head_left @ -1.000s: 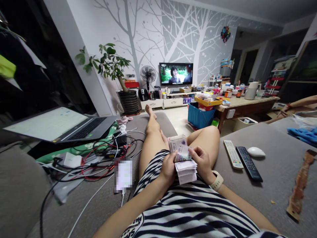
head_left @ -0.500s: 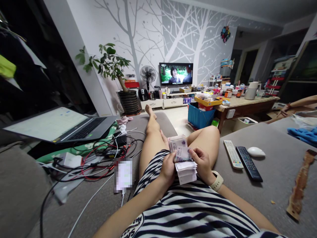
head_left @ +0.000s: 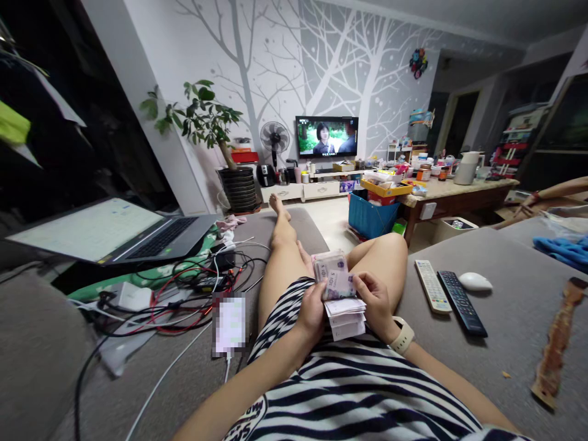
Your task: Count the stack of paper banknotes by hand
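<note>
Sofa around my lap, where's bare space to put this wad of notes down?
Bare grey sofa lies to your right, between the black remote and the brown strip. The left side is crowded: tangled cables, the laptop. Both the left hand and right hand hold the banknotes.

Thick stack of banknotes [head_left: 339, 294], pale with purple-pink print, held over the lap between both hands. Upper part stands tilted away, face showing a printed figure; lower notes folded down, white edges fanned in loose layers.
</note>
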`<state>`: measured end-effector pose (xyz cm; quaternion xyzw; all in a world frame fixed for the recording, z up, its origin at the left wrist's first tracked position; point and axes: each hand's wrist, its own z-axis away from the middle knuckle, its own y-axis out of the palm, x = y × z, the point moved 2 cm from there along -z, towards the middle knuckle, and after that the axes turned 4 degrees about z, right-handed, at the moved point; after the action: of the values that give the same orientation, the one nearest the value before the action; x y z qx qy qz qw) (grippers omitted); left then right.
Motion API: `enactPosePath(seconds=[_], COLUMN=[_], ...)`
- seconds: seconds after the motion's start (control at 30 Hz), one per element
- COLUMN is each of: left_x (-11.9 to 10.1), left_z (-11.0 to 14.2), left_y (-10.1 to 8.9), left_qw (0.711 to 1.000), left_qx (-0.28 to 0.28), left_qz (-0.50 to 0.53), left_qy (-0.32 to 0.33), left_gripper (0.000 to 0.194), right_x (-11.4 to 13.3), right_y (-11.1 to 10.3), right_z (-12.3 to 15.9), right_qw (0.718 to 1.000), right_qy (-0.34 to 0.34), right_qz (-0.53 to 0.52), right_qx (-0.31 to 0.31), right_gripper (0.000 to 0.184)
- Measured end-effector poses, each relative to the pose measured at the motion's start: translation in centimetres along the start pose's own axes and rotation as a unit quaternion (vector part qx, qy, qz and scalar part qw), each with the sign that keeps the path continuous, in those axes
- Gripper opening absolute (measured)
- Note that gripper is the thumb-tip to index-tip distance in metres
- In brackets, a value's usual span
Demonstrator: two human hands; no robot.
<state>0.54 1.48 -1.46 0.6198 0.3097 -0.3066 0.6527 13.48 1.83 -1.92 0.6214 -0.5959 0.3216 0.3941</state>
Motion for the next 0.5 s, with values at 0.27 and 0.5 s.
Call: enactPosePath(seconds=[0.27,0.5], left_x=[0.04,0.21], left_z=[-0.06,-0.28], left_y=[-0.04,-0.3], left_qw=[1.0,1.0], left_qx=[0.002,0.001], left_qz=[0.0,-0.003], left_qy=[-0.004,0.001], left_gripper=[0.03,0.03], right_x=[0.28,0.4], right_y=[-0.1,-0.02], right_z=[0.05,0.18], right_qw=[1.0,1.0], right_qy=[0.004,0.01], right_qz=[0.014,0.015], right_qx=[0.0,-0.002], right_gripper=[0.03,0.031])
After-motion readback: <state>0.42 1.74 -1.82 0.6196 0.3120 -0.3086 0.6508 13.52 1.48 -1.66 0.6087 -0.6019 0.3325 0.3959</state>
